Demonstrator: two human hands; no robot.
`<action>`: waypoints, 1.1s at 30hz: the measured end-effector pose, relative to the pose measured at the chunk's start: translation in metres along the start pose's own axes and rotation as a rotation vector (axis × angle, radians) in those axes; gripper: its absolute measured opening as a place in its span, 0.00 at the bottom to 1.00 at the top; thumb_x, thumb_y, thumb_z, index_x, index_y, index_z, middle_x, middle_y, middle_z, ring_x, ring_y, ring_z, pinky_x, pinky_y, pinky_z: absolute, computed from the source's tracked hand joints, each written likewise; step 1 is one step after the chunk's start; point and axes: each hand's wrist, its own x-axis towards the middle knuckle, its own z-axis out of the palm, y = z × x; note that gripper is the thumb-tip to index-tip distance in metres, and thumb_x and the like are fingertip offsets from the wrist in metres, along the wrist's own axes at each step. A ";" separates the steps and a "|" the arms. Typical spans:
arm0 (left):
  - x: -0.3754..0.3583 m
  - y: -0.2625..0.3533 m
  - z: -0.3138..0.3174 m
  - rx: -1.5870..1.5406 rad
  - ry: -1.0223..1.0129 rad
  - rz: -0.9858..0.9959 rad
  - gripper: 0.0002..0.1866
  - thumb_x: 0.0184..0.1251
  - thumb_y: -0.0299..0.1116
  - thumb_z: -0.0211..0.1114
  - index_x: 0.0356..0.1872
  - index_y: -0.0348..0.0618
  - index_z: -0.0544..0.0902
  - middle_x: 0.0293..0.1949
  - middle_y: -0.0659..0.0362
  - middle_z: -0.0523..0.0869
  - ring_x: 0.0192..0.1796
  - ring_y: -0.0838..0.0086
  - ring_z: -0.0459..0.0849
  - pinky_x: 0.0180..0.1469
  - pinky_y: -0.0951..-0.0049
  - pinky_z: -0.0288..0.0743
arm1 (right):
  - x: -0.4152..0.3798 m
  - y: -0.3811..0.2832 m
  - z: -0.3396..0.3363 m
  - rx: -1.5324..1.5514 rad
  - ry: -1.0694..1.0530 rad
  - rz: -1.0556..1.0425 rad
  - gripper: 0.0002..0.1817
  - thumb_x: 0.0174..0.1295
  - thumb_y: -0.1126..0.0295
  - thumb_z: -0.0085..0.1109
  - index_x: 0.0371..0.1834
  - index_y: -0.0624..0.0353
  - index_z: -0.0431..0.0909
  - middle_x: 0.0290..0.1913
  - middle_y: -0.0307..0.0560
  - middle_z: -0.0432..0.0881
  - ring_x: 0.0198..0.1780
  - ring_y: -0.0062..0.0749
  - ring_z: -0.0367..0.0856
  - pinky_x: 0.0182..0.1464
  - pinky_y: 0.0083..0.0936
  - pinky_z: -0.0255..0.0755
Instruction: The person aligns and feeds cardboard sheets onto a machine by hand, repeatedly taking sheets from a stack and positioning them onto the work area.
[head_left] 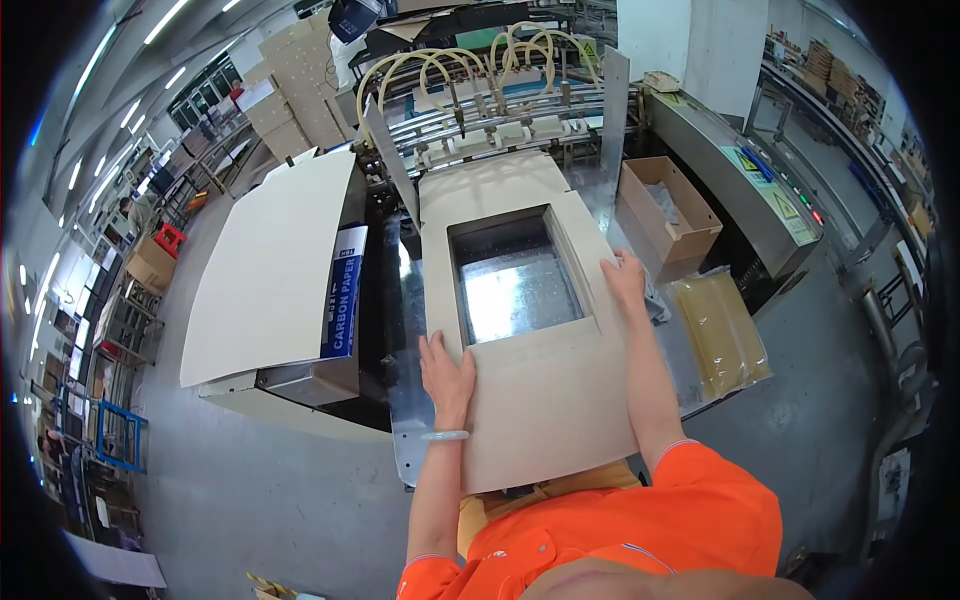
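A large cardboard sheet (548,410) with a rectangular opening lies on the machine's metal table, its near end close to my body. Shiny metal shows through the opening. My left hand (445,378) rests against the sheet's left edge, fingers apart, thumb on the board. On the right edge, farther up, lies my right hand (627,278), its fingers bent over the border of the board. Beyond the sheet's far end stand the machine's rollers (500,135) and curved hoses.
White boards (265,270) and a blue carbon paper box (342,300) are at the left. An open cardboard box (685,235) and a plastic-wrapped yellowish pack (722,335) lie at the right. Upright metal plates (614,130) flank the rollers. People are in the left background.
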 end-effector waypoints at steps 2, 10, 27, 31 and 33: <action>0.004 0.002 -0.002 -0.014 0.000 -0.021 0.28 0.56 0.34 0.61 0.60 0.39 0.68 0.62 0.48 0.68 0.62 0.54 0.68 0.62 0.63 0.64 | 0.003 -0.006 -0.003 0.013 0.010 -0.011 0.22 0.50 0.61 0.58 0.49 0.56 0.77 0.43 0.52 0.83 0.44 0.49 0.80 0.46 0.36 0.73; 0.022 0.006 -0.022 -0.057 0.054 0.075 0.31 0.56 0.36 0.62 0.61 0.38 0.66 0.58 0.44 0.72 0.55 0.52 0.74 0.56 0.61 0.69 | 0.007 -0.043 -0.025 0.265 -0.045 -0.002 0.22 0.52 0.68 0.61 0.51 0.64 0.75 0.43 0.54 0.82 0.43 0.36 0.79 0.46 0.26 0.73; 0.084 -0.009 -0.041 -0.959 -0.231 -0.522 0.17 0.61 0.32 0.63 0.49 0.35 0.79 0.40 0.55 0.83 0.39 0.74 0.80 0.40 0.79 0.72 | 0.047 -0.039 -0.008 0.544 -0.097 0.044 0.21 0.51 0.65 0.62 0.48 0.63 0.77 0.35 0.51 0.82 0.33 0.32 0.79 0.37 0.25 0.74; 0.095 -0.007 -0.035 -1.058 -0.095 -0.386 0.16 0.61 0.30 0.62 0.49 0.36 0.79 0.40 0.55 0.83 0.38 0.74 0.80 0.38 0.80 0.71 | 0.055 -0.052 -0.007 0.457 -0.067 -0.133 0.20 0.53 0.69 0.61 0.48 0.66 0.75 0.38 0.51 0.82 0.33 0.30 0.77 0.38 0.23 0.72; 0.097 -0.008 -0.033 -1.025 -0.121 -0.414 0.16 0.61 0.30 0.62 0.49 0.36 0.79 0.40 0.55 0.83 0.38 0.74 0.80 0.38 0.80 0.71 | 0.057 -0.052 -0.003 0.421 -0.074 -0.114 0.20 0.52 0.68 0.61 0.48 0.65 0.76 0.38 0.51 0.82 0.33 0.31 0.78 0.38 0.24 0.73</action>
